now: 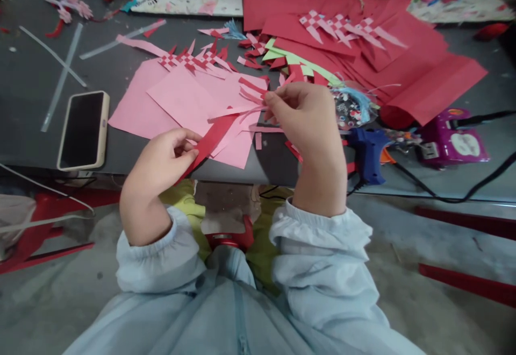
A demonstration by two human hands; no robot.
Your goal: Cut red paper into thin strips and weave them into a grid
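Observation:
My left hand (163, 161) pinches the lower end of a red paper strip (213, 142) near the table's front edge. Up and to the right, my right hand (302, 113) has thumb and forefinger pressed together on thin pink paper strips (244, 110), which cross over the red one. Beneath both lie pink paper sheets (181, 99). Behind the sheets rests a row of woven red-and-pink paper fish (187, 60). Loose red and pink strips lie close to my right fingertips, partly hidden by the hand.
A phone (83, 129) lies at the left. Stacked red paper (363, 70) with more woven fish covers the back right. A blue glue gun (368, 156), a purple box (453, 140) and a black cable (443, 199) are on the right, beside a bag of small beads (349, 110).

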